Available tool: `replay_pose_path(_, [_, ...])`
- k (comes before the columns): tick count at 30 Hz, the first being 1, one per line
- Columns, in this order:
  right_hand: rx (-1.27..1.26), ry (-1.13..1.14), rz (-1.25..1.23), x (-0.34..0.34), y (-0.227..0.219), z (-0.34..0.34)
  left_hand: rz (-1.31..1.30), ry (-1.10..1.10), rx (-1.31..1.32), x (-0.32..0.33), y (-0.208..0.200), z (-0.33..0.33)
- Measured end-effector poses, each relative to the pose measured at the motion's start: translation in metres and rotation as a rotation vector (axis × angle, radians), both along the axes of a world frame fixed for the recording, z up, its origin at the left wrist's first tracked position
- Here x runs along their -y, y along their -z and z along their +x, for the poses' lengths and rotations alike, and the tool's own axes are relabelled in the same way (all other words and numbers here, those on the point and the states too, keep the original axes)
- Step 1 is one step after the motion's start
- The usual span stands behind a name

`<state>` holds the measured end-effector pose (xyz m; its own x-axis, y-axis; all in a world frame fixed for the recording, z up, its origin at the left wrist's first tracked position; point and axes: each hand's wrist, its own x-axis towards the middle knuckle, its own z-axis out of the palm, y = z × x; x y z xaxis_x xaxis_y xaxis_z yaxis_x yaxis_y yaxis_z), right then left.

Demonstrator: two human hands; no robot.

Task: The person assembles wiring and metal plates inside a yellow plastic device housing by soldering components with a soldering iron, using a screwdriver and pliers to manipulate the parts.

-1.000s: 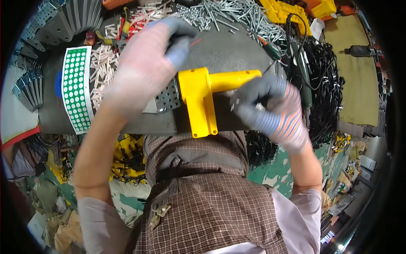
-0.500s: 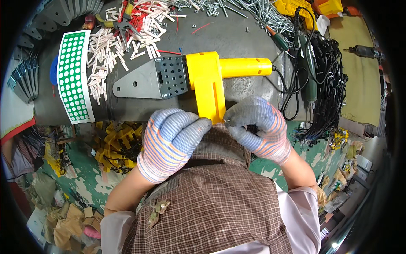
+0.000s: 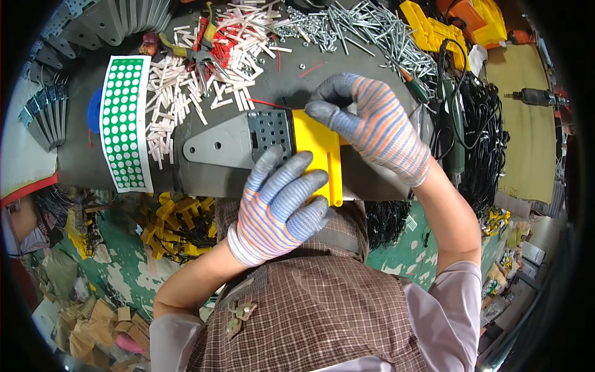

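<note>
A yellow plastic tool housing point(image 3: 333, 167) lies on the bench, with a flat, tapered grey metal plate point(image 3: 217, 146) and a perforated dark metal piece point(image 3: 270, 128) projecting to its left. My left hand point(image 3: 276, 208), in a striped glove with grey fingertips, rests its spread fingers on the near part of the housing. Over the far end of the housing, my right hand point(image 3: 378, 127), gloved alike, has thumb and fingertips drawn together. Whatever sits between those fingertips cannot be made out. The tool's handle is mostly hidden behind the right hand and forearm.
White sleeve pieces point(image 3: 168, 84) and pliers point(image 3: 201, 57) lie at the far left beside a green sheet with white dots point(image 3: 126, 124). Loose screws point(image 3: 372, 31) are heaped at the back. A green power screwdriver point(image 3: 455, 133) and black cables point(image 3: 480, 124) lie right.
My right hand has gone from the housing's near end to its far end. My left hand has spread its fingers over the housing. In view, the bench and tool sit slightly lower and further right.
</note>
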<state>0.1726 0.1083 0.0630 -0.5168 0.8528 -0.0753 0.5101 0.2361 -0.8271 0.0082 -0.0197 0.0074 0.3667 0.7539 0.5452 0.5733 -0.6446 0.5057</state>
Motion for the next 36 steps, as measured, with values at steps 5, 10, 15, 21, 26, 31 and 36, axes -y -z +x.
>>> replay_pose_path(5, [0.062,-0.030,0.265,0.000,0.005,-0.001,-0.022,0.002,0.027,0.001,0.006,0.002])
replay_pose_path(10, [0.018,0.018,-0.067,-0.010,0.005,0.001,-0.037,0.026,0.012,-0.002,0.005,0.001])
replay_pose_path(15, [0.208,-0.279,0.453,-0.018,0.006,0.016,-0.045,0.008,0.027,-0.002,0.000,0.001])
replay_pose_path(21, [0.484,0.071,0.470,-0.060,0.012,0.075,-0.172,0.057,0.164,-0.021,-0.027,-0.013])
replay_pose_path(26, [0.682,0.124,0.420,-0.074,0.030,0.081,-0.170,-0.104,-0.101,-0.112,-0.053,-0.013])
replay_pose_path(31, [0.473,0.131,0.420,-0.054,0.008,0.083,-0.068,-0.134,-0.496,-0.194,-0.020,0.002])
replay_pose_path(36, [-0.089,0.414,-0.187,-0.001,-0.024,0.102,-0.053,-0.165,-0.631,-0.204,-0.005,0.006])
